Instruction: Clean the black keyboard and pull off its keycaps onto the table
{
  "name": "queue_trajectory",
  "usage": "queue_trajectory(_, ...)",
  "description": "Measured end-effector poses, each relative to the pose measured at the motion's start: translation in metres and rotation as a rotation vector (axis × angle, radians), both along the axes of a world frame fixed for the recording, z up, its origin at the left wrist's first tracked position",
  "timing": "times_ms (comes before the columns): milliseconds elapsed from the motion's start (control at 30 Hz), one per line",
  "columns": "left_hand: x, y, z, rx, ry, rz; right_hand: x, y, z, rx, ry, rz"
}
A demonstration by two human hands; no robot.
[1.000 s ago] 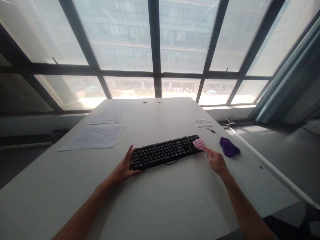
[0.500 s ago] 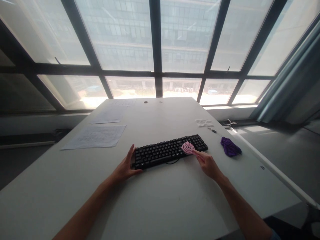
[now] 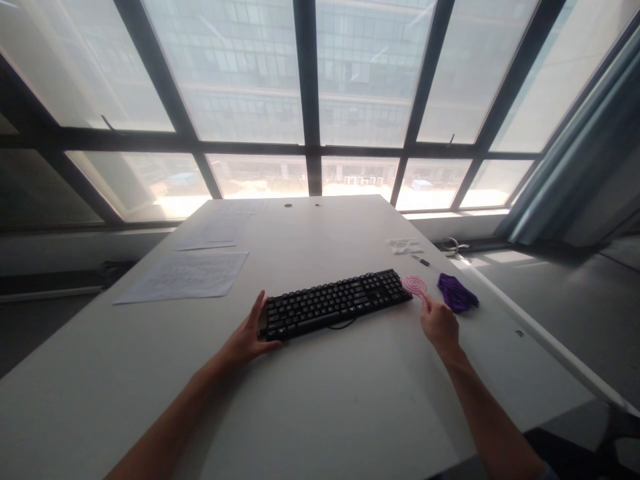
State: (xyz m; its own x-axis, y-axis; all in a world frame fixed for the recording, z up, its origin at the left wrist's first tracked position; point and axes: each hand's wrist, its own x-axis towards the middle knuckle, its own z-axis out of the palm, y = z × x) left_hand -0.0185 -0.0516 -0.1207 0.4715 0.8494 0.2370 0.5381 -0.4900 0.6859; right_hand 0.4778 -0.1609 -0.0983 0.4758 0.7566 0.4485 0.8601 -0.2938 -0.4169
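Observation:
A black keyboard (image 3: 335,303) lies slightly slanted on the white table (image 3: 320,400). My left hand (image 3: 250,333) grips its left end, thumb along the front edge and a finger at the back. A pink round brush-like tool with a ringed face (image 3: 415,286) is at the keyboard's right end. My right hand (image 3: 440,323) is closed on its handle. Just right of the tool lies a crumpled purple cloth (image 3: 457,293).
Two groups of papers lie at the left, one nearer (image 3: 185,277) and one farther (image 3: 210,230). A small dark-ended tool (image 3: 421,260) and a whitish flat packet (image 3: 405,247) lie at the back right. Windows stand beyond the table.
My right hand has moved right with the pink tool, from over the keyboard's keys to its right end. My left hand still holds the keyboard. The view has shifted slightly.

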Motion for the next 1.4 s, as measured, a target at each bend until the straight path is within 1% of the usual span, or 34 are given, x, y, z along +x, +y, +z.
queue_trajectory(67,0.000,0.000,0.001,0.008,0.009,0.010,0.001,0.001,-0.001,0.047,0.020,0.006)
queue_trajectory(133,0.000,-0.001,0.001,0.006,0.018,0.016,0.001,0.003,-0.002,0.084,0.055,0.094)
queue_trajectory(200,-0.001,0.000,0.000,0.001,0.023,0.016,-0.001,0.005,-0.002,0.071,0.092,0.191)
queue_trajectory(233,-0.001,0.000,0.000,0.001,0.025,0.016,-0.002,0.005,-0.002,0.049,0.103,0.208)
queue_trajectory(267,-0.001,0.001,-0.001,0.004,0.027,0.015,-0.002,0.005,-0.002,0.023,0.106,0.195)
queue_trajectory(333,-0.001,0.001,-0.001,0.011,0.030,0.018,0.000,0.004,-0.002,-0.012,0.098,0.100)
queue_trajectory(400,0.000,0.000,0.000,0.010,0.030,0.023,0.004,0.002,0.000,-0.017,0.085,-0.004)
queue_trajectory(467,0.001,-0.001,0.002,-0.001,0.023,0.023,0.009,0.000,0.001,0.004,0.079,-0.058)
queue_trajectory(533,0.001,-0.002,0.003,-0.008,0.014,0.016,0.010,0.000,0.002,0.038,0.084,-0.039)
queue_trajectory(667,0.001,-0.001,0.003,0.001,0.012,0.001,0.008,0.003,-0.001,0.053,0.134,0.091)
queue_trajectory(733,0.000,0.000,0.002,0.006,0.015,-0.001,0.009,0.004,-0.003,0.059,0.148,0.081)
queue_trajectory(833,0.001,0.000,0.002,0.010,0.024,0.002,0.015,0.004,-0.005,0.112,0.148,0.034)
queue_trajectory(900,0.001,-0.001,0.003,0.002,0.028,0.005,0.017,0.005,-0.006,0.154,0.163,0.044)
queue_trajectory(1000,0.002,-0.002,0.004,-0.012,0.027,0.005,0.012,0.008,-0.007,0.172,0.221,0.159)
queue_trajectory(1067,0.002,-0.001,0.004,-0.020,0.021,0.002,0.005,0.010,-0.009,0.134,0.258,0.262)
queue_trajectory(1100,0.002,-0.001,0.003,-0.023,0.017,-0.001,0.003,0.011,-0.010,0.111,0.267,0.288)
queue_trajectory(1167,0.001,0.001,0.001,-0.023,0.009,-0.003,0.000,0.011,-0.012,0.083,0.258,0.267)
queue_trajectory(1267,0.000,0.002,-0.001,-0.002,0.001,-0.001,0.003,0.010,-0.013,0.102,0.225,0.173)
queue_trajectory(1400,0.001,0.001,-0.001,0.014,0.011,0.006,0.001,0.009,-0.010,0.105,0.255,0.179)
